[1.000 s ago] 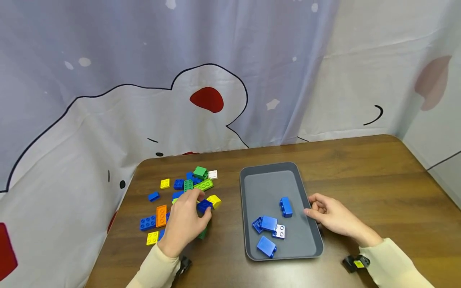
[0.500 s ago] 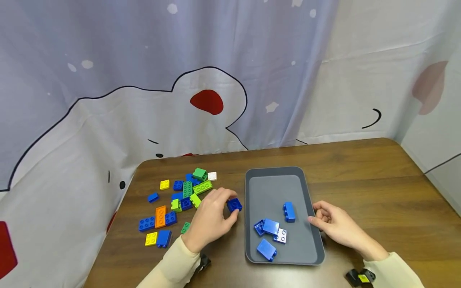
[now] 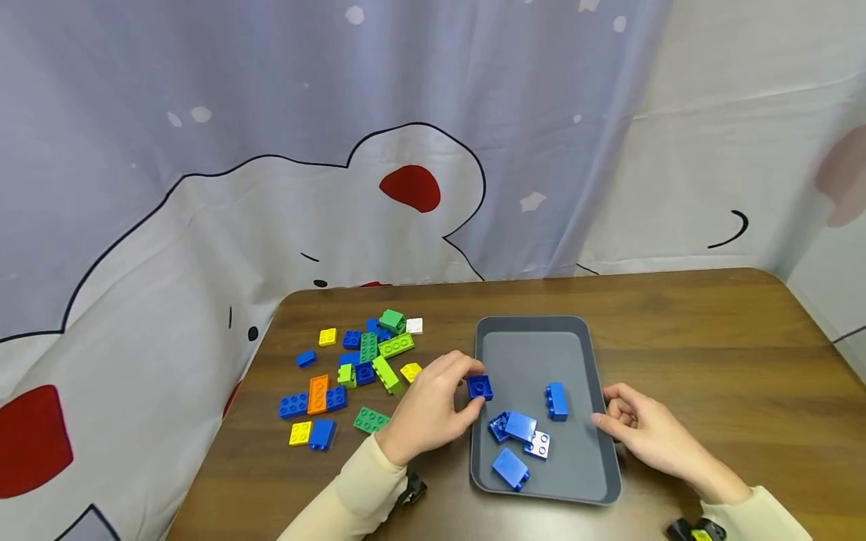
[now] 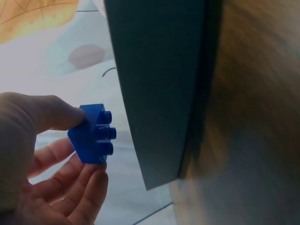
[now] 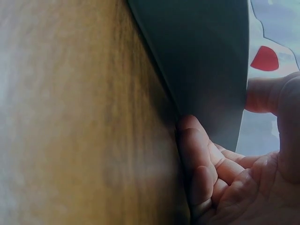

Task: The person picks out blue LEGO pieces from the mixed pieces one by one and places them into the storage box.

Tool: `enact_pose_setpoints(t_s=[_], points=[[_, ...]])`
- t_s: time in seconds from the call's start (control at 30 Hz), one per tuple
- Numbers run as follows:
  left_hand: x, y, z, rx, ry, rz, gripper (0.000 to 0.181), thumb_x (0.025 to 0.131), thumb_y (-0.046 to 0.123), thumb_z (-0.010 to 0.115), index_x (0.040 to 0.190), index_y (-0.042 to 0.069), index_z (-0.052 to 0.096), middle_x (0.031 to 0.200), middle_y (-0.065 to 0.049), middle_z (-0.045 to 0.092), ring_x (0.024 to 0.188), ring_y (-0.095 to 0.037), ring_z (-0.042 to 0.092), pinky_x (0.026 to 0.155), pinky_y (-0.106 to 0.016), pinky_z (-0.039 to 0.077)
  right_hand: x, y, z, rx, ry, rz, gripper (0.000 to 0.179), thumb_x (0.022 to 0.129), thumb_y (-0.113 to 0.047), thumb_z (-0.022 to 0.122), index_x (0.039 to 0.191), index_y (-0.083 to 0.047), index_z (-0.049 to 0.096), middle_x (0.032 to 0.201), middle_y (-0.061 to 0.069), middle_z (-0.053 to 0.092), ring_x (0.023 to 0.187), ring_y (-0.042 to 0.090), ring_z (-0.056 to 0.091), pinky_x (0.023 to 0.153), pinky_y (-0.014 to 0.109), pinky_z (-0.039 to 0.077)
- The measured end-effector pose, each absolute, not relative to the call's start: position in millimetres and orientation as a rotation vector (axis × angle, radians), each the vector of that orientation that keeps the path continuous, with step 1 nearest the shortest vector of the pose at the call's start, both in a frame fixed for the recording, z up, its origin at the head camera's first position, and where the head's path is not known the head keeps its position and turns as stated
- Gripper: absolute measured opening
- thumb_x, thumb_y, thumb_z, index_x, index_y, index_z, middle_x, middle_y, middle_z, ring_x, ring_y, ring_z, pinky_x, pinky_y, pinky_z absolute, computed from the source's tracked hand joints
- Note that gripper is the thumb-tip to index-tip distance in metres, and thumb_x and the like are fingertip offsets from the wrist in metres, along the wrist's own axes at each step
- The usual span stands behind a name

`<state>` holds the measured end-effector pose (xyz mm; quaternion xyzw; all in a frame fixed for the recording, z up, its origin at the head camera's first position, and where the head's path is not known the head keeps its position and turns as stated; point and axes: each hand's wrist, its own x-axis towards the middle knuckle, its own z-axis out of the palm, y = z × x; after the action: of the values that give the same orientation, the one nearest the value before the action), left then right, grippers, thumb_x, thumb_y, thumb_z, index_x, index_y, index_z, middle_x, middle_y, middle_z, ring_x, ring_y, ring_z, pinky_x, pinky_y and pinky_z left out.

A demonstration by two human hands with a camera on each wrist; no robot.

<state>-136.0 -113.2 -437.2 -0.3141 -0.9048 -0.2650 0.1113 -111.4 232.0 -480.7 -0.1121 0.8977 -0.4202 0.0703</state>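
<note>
Block (image 3: 480,388) pinched by your left hand (image 3: 434,409) has neared the tray (image 3: 541,357); your right hand (image 3: 646,428), partly hidden in wrist view, grips its side.

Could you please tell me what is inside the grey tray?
The grey tray holds four blue blocks and one white block. One blue block partly covers the white block and another blue block; whatever lies beneath it cannot be seen.

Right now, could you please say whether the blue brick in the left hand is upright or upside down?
Upside down: from above, the blue brick shows its hollow underside; its studs point toward the table.
</note>
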Motion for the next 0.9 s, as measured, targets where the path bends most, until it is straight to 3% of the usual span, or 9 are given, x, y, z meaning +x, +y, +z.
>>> enact_pose_setpoints(t_s=[0.23, 0.9], points=[[-141.6, -97.2, -435.9, -0.972, -2.649, -0.715, 0.031, 0.092, 0.027, 0.078, 0.120, 0.018, 0.067, 0.116, 0.006, 0.068, 0.107, -0.010, 0.063, 0.094, -0.026, 0.057, -112.4, 233.0, -480.2, -0.343, 2.710, -1.260, 0.043, 0.098, -0.027, 0.071, 0.125, 0.003, 0.059, 0.078, -0.004, 0.056, 0.066, 0.001, 0.049, 0.063, 0.021, 0.042], [-143.7, -86.3, -444.3, -1.025, -2.674, -0.674, 0.031, 0.094, 0.028, 0.077, 0.121, 0.019, 0.066, 0.117, 0.008, 0.067, 0.108, -0.008, 0.062, 0.095, -0.024, 0.056, -112.9, 234.6, -482.4, -0.359, 2.700, -1.260, 0.041, 0.098, -0.029, 0.071, 0.123, 0.002, 0.060, 0.077, -0.005, 0.054, 0.067, 0.001, 0.050, 0.065, 0.021, 0.042]])
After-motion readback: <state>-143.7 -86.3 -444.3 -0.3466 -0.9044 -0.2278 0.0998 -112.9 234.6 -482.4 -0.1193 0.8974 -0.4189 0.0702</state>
